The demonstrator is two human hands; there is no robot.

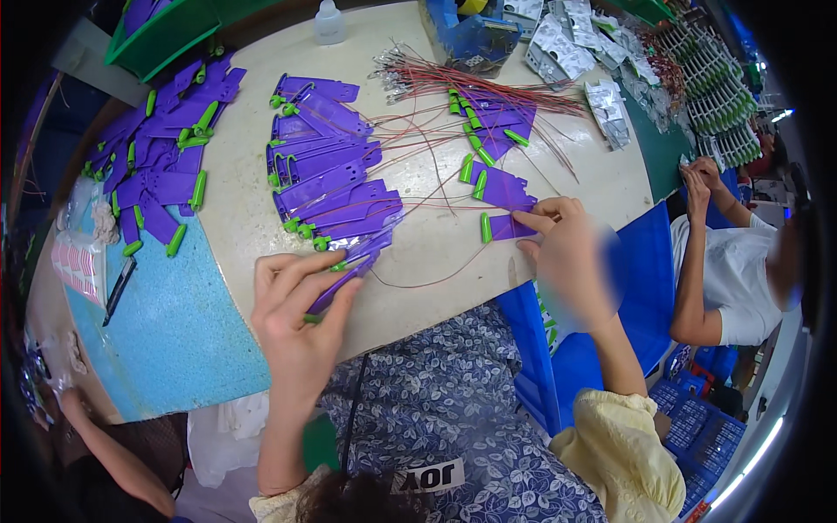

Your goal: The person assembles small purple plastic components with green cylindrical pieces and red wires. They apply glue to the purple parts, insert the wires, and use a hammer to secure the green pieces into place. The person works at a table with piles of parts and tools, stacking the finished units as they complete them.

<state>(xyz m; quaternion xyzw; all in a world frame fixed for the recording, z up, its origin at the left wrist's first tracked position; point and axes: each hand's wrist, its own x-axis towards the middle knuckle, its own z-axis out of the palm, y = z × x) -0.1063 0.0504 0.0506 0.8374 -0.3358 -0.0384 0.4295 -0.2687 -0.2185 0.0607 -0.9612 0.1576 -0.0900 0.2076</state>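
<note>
My left hand [301, 309] pinches a flat purple plastic piece [333, 289] with bright green ends, at the near end of a fanned row of similar purple pieces [327, 179]. My right hand [571, 253] has its thumb and forefinger closed at the right end of another purple piece [507, 228] with a green tip, lying on the pale tabletop [436, 305]. Beyond it, more green-tipped purple pieces [497, 113] lie in a column. Thin red wires [471, 83] run between the two groups, and one loops between my hands.
A heap of purple pieces [166, 144] and a blue mat [187, 322] lie left. A small white bottle [329, 24], blue fixture [475, 39] and silver metal parts [558, 52] stand at the back. A blue bin [645, 261] adjoins the right edge, near a co-worker [728, 270].
</note>
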